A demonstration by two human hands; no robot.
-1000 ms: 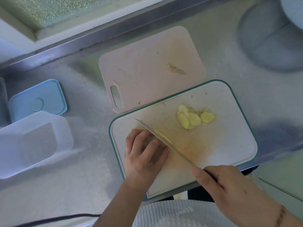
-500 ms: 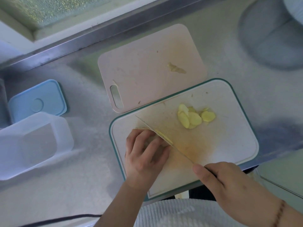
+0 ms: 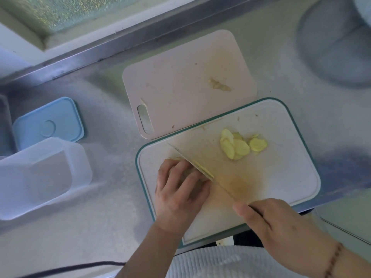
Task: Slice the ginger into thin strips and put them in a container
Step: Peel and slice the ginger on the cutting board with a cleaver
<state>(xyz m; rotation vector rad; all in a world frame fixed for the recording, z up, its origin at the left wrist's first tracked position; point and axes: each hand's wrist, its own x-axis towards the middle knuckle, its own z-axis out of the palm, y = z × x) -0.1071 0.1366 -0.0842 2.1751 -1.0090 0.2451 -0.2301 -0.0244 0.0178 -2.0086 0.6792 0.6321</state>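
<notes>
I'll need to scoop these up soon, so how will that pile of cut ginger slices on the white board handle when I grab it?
The ginger slices look thin and flat, so probably light and slightly bendy. They overlap loosely, so a push would likely fan them apart. Their cut faces look moist; some may cling to the white board or to fingers.

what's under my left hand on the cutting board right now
The left hand curls over a ginger piece, only a sliver showing at the fingertips. The knife cuts beside them on the white board. The rest of the ginger is covered.
</notes>
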